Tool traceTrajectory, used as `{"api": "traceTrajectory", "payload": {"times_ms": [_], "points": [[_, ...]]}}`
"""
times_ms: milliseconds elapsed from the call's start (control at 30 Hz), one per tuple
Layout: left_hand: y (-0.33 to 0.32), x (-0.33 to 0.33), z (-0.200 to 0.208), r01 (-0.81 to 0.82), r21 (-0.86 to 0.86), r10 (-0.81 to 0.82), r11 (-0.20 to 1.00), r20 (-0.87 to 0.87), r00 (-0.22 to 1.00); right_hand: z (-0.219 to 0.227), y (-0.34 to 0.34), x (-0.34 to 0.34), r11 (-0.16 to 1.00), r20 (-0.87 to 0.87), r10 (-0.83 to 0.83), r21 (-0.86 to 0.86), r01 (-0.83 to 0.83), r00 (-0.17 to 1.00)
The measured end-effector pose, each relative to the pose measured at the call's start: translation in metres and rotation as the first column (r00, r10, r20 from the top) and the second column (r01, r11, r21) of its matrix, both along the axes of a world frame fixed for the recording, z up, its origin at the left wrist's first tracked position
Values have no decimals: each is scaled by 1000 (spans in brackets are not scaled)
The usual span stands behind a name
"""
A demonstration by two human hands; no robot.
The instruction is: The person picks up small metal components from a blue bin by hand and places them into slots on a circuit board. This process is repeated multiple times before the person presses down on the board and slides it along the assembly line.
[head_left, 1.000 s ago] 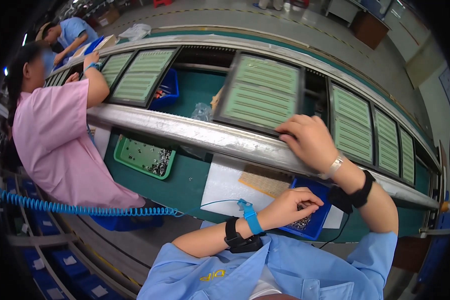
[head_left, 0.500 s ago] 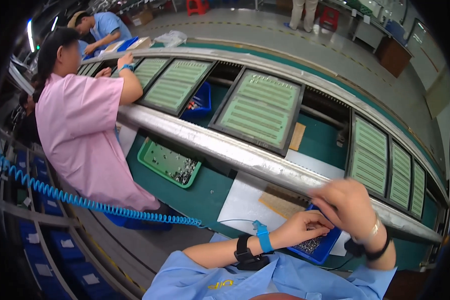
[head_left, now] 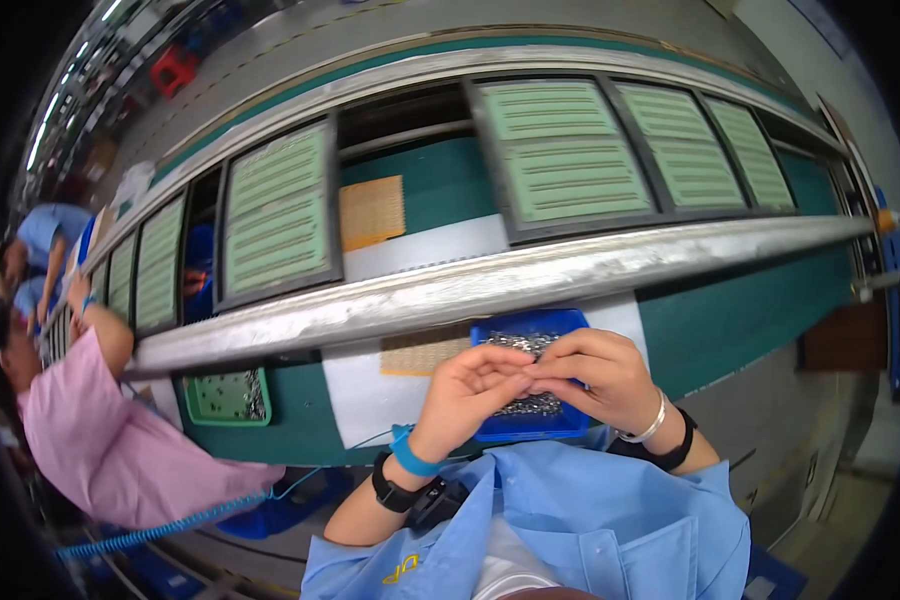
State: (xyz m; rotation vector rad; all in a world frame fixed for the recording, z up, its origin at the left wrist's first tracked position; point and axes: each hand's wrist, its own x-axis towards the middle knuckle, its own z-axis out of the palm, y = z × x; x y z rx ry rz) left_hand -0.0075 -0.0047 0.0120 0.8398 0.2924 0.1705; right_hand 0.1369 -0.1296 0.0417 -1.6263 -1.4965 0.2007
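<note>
My left hand point(head_left: 475, 390) and my right hand point(head_left: 602, 372) meet fingertip to fingertip over a blue tray point(head_left: 530, 320). Small shiny metal parts point(head_left: 532, 344) fill the tray in a loose heap. Both hands have their fingers curled into a pinch, and anything between the tips is too small to make out. A blue wrist strap point(head_left: 411, 452) and a black band sit on my left wrist; a silver bangle point(head_left: 648, 420) and a black band circle my right.
Beyond the tray runs a metal rail point(head_left: 410, 307), with green panels in dark frames point(head_left: 572, 160) on the conveyor line. A green tray point(head_left: 228, 397) of small parts lies left, near a person in pink point(head_left: 90, 430). A coiled blue cord point(head_left: 170, 535) leads toward my left wrist.
My view has swung to the right. My right hand, raised and blurred beside the rail before, has come down to meet my left hand's fingertips over the blue tray.
</note>
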Motion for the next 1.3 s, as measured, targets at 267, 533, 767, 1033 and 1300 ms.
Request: {"api": "traceTrajectory", "payload": {"times_ms": [267,533,767,1033,1300], "points": [[-7,0,3,-26,123,40,992,-109,993,-4,-3,9,992,-140,125,0,-126,982],[-10,0,1,-111,178,124,978,-63,990,-2,3,5,997,-73,73,-31,-76,995],[-11,4,-2,-254,350,222,902,129,966,24,5,23,976,-164,34,-206,-67,986],[-12,10,3,-74,721,78,689,28,997,53,135,168,949,214,-121,-261,176,969],[-6,9,-1,-165,722,128,672,107,986,8,211,201,894,282,-138,-376,242,949]]}}
